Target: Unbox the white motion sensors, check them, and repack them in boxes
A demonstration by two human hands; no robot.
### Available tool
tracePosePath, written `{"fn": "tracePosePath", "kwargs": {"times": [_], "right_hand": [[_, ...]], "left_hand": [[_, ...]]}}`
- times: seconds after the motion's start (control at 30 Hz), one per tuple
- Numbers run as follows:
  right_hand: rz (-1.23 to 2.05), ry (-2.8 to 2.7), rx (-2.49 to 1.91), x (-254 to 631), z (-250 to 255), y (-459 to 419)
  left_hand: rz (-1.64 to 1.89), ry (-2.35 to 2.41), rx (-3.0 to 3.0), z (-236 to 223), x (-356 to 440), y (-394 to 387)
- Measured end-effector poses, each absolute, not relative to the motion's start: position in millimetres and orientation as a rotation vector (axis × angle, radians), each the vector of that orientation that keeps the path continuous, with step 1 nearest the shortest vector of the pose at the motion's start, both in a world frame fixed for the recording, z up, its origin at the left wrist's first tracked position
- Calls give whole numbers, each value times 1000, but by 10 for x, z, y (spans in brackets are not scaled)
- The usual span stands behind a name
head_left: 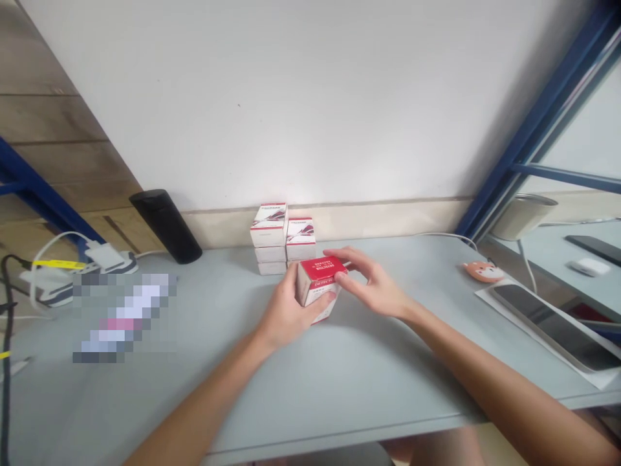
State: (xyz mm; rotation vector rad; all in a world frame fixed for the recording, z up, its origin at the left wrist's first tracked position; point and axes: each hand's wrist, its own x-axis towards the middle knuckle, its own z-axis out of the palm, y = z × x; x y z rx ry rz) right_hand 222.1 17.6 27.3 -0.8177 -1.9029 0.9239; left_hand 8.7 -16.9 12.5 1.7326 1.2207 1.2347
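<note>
A small red-and-white cardboard box (322, 266) with "DETECTOR" printed on its red top is held near the middle of the desk. My left hand (286, 310) wraps its left side, the thumb across the front face. At the right edge of the red top, my right hand (371, 281) has its thumb on the front corner and its fingers towards the back corner. Whether the box touches the desk I cannot tell. Just behind it, against the wall, stand stacked white boxes (269, 236) with red trim; a shorter stack (301, 238) adjoins on the right.
A black cylinder (165, 226) stands at the back left. Power strips with cables (109, 260) and a blurred-out item (129, 314) lie on the left of the grey desk (388, 382). At right are an orange animal-faced object (482, 271) and a dark flat panel (553, 323) on white.
</note>
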Motion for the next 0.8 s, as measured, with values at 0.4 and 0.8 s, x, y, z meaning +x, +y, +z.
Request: {"fn": "tracePosePath", "kwargs": {"times": [0.4, 0.8], "right_hand": [[924, -1873, -796, 2318, 363, 257], [1216, -1610, -1201, 2266, 342, 272]], "left_hand": [[1314, 1102, 1893, -23, 62, -118], [1618, 853, 2875, 99, 86, -179]]}}
